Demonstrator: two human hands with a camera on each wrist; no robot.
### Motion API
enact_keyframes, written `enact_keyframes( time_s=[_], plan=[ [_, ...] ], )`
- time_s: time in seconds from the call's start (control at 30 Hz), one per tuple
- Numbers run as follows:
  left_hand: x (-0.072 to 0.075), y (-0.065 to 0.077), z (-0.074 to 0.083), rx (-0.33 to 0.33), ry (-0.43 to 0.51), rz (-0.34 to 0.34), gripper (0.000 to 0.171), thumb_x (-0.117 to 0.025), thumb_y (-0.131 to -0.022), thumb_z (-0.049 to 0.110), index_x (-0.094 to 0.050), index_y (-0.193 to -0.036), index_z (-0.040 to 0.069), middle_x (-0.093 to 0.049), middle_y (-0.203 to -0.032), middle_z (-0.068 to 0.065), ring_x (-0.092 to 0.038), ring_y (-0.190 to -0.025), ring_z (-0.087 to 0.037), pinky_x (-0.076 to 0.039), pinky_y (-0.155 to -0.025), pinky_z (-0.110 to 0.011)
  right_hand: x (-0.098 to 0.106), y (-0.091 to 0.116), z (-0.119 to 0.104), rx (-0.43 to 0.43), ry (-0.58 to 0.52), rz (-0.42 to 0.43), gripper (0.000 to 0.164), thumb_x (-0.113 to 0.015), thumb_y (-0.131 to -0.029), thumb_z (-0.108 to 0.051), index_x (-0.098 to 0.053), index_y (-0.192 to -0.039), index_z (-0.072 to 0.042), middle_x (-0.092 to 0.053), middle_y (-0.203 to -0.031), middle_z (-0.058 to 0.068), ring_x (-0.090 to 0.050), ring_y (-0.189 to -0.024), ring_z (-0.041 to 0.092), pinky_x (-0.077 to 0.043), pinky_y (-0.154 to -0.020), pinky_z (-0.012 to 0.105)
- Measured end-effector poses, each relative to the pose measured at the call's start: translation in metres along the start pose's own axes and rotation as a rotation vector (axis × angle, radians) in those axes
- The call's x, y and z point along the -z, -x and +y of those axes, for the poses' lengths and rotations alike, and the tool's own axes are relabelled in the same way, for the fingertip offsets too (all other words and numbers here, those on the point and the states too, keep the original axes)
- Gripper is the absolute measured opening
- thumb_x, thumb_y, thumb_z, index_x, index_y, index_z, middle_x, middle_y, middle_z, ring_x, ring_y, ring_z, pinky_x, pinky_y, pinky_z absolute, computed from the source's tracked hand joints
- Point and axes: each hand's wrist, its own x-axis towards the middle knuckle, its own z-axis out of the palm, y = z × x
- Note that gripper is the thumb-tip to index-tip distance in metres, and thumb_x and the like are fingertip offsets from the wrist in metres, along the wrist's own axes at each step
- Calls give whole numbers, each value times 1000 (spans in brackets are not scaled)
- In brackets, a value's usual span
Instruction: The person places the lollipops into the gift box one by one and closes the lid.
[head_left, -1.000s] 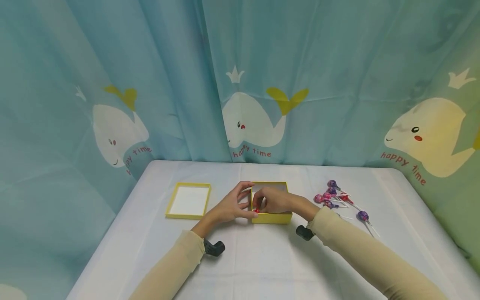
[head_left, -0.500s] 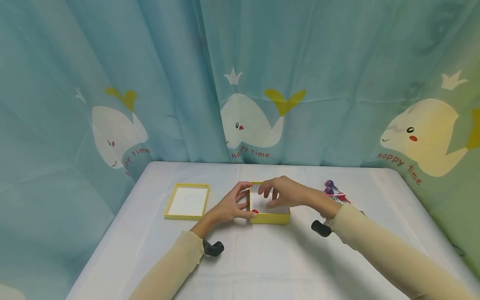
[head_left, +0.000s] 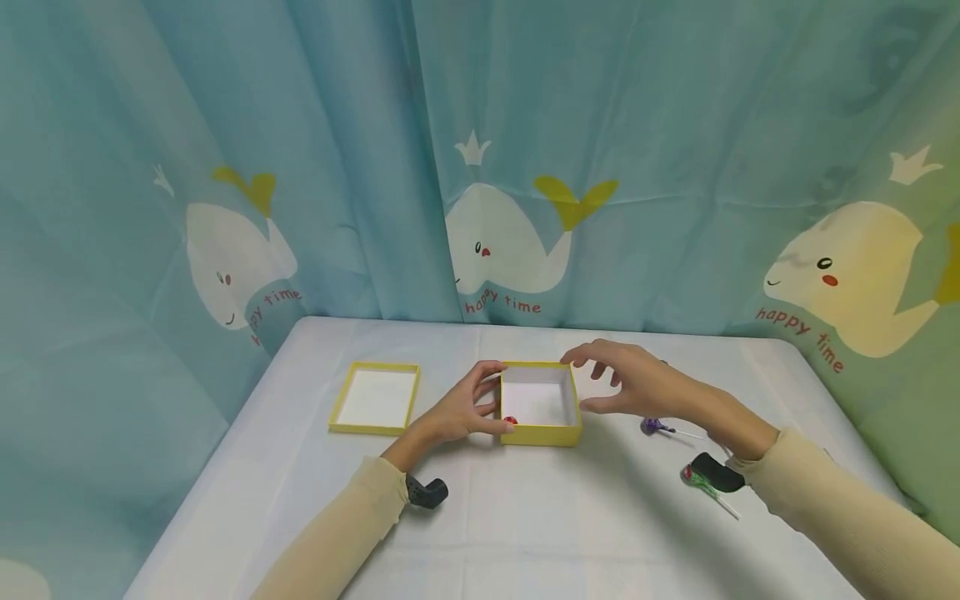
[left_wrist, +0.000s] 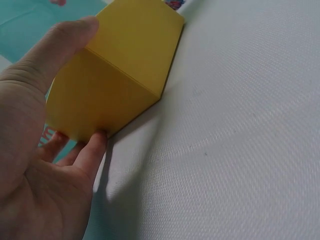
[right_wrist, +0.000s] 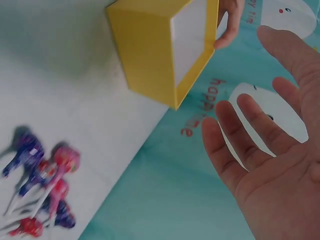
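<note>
A yellow open-topped box [head_left: 540, 436] with a white inside sits mid-table. My left hand [head_left: 468, 408] holds its left side, thumb at the front left corner and fingers spread along the wall. In the left wrist view the thumb [left_wrist: 75, 32] lies across the box's upper edge. A red-wrapped lollipop head [head_left: 510, 421] shows inside, in the front left corner. My right hand [head_left: 637, 382] hovers beside the box's right rim, fingers apart and nothing in it. Right of the box lie a purple lollipop [head_left: 649, 426] and a red and green one [head_left: 697, 479].
The shallow yellow-rimmed lid [head_left: 375, 398] lies inside up on the left of the white table [head_left: 480, 533]. A pile of pink, purple and red lollipops [right_wrist: 60, 160] shows in the right wrist view, mostly hidden behind my right hand in the head view. A whale-print curtain hangs behind.
My right hand has let go of the red lollipop in the box, lifted out and moved right past the rim. My left hand has stayed on the box.
</note>
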Motion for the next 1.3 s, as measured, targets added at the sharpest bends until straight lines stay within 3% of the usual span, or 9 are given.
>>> enact_keyframes(
  time_s=[0.17, 0.33, 0.5, 0.73, 0.93, 1.1, 1.3],
  plan=[
    [0, 0, 0, 4, -1, 2, 95, -86, -72, 1, -29, -147, 10, -25, -155, -1, -23, -146, -20, -39, -110, -35, 8, 27, 5, -63, 29, 40, 59, -83, -79, -30, -56, -131, -23, -59, -123, -10, -59, -95, 7, -57, -70, 24],
    [1, 0, -1, 2, -3, -4, 95, -85, -72, 1, -28, -148, 10, -24, -155, 0, -22, -146, -19, -40, -109, -34, 12, 55, 12, -91, 87, 93, 58, -82, -80, -33, -56, -131, -25, -60, -116, -14, -59, -90, 3, -57, -73, 25],
    [1, -1, -1, -8, -1, -7, 94, -85, -72, 0, -29, -147, 10, -24, -155, 0, -22, -146, -20, -39, -110, -35, 10, 89, 22, -78, 138, 182, 62, -86, -75, -23, -58, -130, -25, -58, -117, -13, -58, -91, 2, -57, -70, 25],
    [1, 0, 0, -8, -6, -3, 95, -85, -72, 1, -27, -147, 8, -23, -155, -1, -22, -146, -19, -40, -109, -34, 4, 129, 34, -99, 150, 253, 66, -88, -71, -12, -59, -130, -16, -59, -117, -8, -57, -89, 1, -54, -66, 16],
    [2, 0, 0, -14, -6, -5, 93, -84, -74, 1, -28, -147, 8, -23, -155, -2, -21, -146, -22, -38, -111, -39, -5, 146, 42, -106, 138, 284, 67, -89, -68, -9, -60, -129, -14, -60, -118, -8, -54, -84, -2, -52, -65, 13],
    [3, 0, 0, -4, -5, 1, 93, -85, -73, 1, -29, -147, 10, -24, -155, 0, -22, -146, -21, -39, -110, -36, -16, 153, 49, -111, 113, 285, 64, -88, -69, -6, -61, -127, -14, -61, -116, -6, -57, -84, 2, -53, -63, 16],
    [2, -2, 0, 4, -4, 11, 94, -86, -71, 1, -31, -146, 14, -25, -154, 2, -24, -145, -18, -41, -108, -32, -35, 162, 57, -128, -5, 240, 59, -85, -71, -1, -61, -124, -11, -65, -107, 4, -63, -76, 8, -54, -55, 21]
  ],
)
